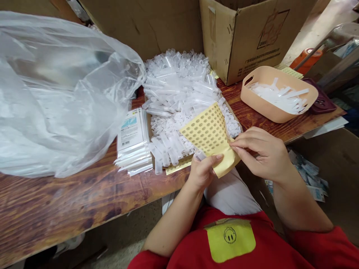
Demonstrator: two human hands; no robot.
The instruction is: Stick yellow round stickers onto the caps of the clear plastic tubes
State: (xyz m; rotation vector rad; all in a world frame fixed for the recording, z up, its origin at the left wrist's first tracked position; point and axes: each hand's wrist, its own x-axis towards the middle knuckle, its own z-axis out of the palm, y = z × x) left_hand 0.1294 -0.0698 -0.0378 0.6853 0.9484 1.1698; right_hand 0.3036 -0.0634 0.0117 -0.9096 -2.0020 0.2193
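Observation:
A yellow sheet of small round printed stickers (pixel 206 129) is between my hands, bent, with its bare lower part curling down. My left hand (pixel 203 170) grips its lower left edge, thumb on top. A short clear plastic tube (pixel 199 155) shows beside that hand; whether the fingers hold it too, I cannot tell. My right hand (pixel 260 153) is closed in a pinch at the sheet's right edge; a sticker between the fingertips is too small to make out. Just beyond the sheet, a heap of clear plastic tubes and small white parts (pixel 179 87) fills a shallow carton.
Left of the heap lie a stack of printed packets (pixel 133 142) and a big clear plastic bag (pixel 64 108). A peach basket (pixel 266 108) holding white strips stands at the right. Behind is a cardboard box (pixel 252 41). Packets (pixel 310 175) lie in a carton below the table (pixel 92 198).

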